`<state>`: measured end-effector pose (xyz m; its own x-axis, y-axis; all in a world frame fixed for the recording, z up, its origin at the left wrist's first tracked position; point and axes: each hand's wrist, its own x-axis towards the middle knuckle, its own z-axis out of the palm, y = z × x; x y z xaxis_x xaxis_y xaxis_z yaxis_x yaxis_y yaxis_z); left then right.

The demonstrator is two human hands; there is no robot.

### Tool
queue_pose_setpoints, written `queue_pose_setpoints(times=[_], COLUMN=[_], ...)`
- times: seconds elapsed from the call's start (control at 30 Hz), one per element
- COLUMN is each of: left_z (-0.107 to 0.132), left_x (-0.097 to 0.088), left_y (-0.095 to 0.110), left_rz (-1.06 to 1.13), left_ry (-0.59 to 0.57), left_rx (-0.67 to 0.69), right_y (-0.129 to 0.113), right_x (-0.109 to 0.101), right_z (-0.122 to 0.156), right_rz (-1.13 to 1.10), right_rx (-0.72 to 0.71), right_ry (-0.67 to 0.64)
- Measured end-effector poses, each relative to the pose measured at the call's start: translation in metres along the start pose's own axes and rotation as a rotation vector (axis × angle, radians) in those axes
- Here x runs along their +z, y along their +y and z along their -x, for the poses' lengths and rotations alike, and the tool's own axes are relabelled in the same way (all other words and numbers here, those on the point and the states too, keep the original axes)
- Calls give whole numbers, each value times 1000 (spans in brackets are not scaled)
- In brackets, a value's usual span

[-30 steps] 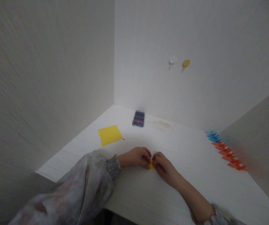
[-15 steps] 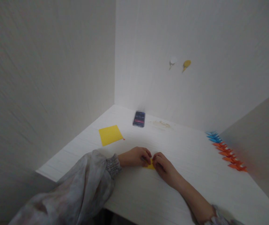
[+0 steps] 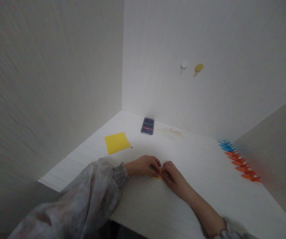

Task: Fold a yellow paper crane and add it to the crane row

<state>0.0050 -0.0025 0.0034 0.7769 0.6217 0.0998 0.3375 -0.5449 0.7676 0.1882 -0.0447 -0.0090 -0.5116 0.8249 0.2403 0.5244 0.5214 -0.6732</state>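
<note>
Between two hands (image 3: 146, 166) (image 3: 174, 176), one yellow piece (image 3: 160, 177), one yellow sheet (image 3: 117, 143) beyond

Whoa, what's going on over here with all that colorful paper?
A person is holding a small yellow piece, which looks like paper, between the left hand and the right hand, down at the white table. The hands hide most of it. A bigger yellow sheet lies flat over to the left. Along the right side stand blue paper shapes and orange paper shapes in a row.
</note>
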Motion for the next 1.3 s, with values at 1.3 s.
queue_pose_setpoints(times=[1.3], left_z=[0], left_x=[-9], left_y=[-4], left_rz=[-24], left_ry=[-157], left_rx=[73], right_y=[9], right_x=[9], right_z=[-1], right_rz=[58], right_rx=[-18], right_ry=[59])
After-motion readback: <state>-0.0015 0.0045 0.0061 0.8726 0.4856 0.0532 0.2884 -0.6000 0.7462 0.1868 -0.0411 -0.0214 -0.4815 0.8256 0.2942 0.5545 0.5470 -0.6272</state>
